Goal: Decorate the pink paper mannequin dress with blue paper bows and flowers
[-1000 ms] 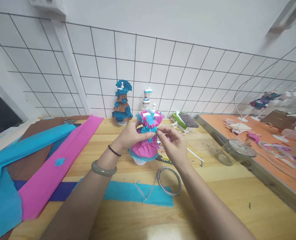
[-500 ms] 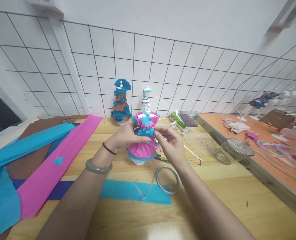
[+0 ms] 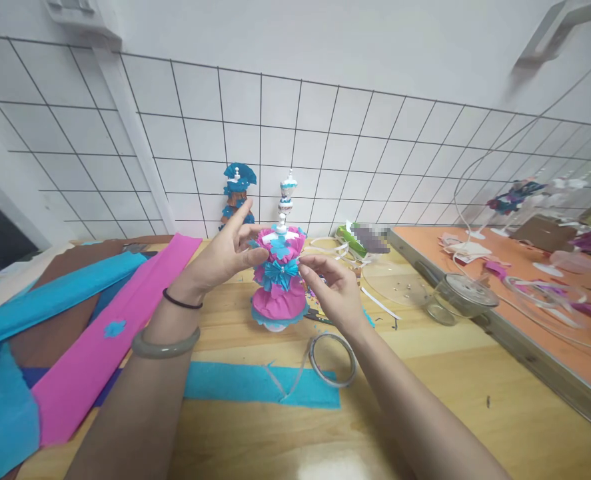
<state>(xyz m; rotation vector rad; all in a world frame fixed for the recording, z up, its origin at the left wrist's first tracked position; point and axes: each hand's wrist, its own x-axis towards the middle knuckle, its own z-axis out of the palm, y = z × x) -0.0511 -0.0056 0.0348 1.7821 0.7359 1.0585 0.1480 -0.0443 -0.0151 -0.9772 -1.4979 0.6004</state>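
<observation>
A small doll-like stand wears a pink and blue crepe-paper dress (image 3: 278, 303) and stands upright on the table. A blue pleated paper rosette (image 3: 281, 274) sits at its waist, with blue paper flowers above. My right hand (image 3: 332, 283) pinches the dress at the rosette's right edge with thumb and forefinger; the exact bit gripped is hard to see. My left hand (image 3: 225, 250) is open at the upper left of the dress, fingers spread upward and the thumb close to the pink ruffle. Behind it, a brown and blue paper dress (image 3: 240, 177) is partly hidden.
A roll of tape (image 3: 332, 360) lies on a blue paper strip (image 3: 225, 381) in front. Pink crepe paper (image 3: 140, 300) and other sheets cover the left side. Right of the dress are a clear round container (image 3: 465, 291) and a green packet (image 3: 351, 239). An orange table (image 3: 530, 320) adjoins.
My left hand has let go of the dress waist and moved up and left, its fingers opening. The rosette now shows fully. My right hand stays at its right edge.
</observation>
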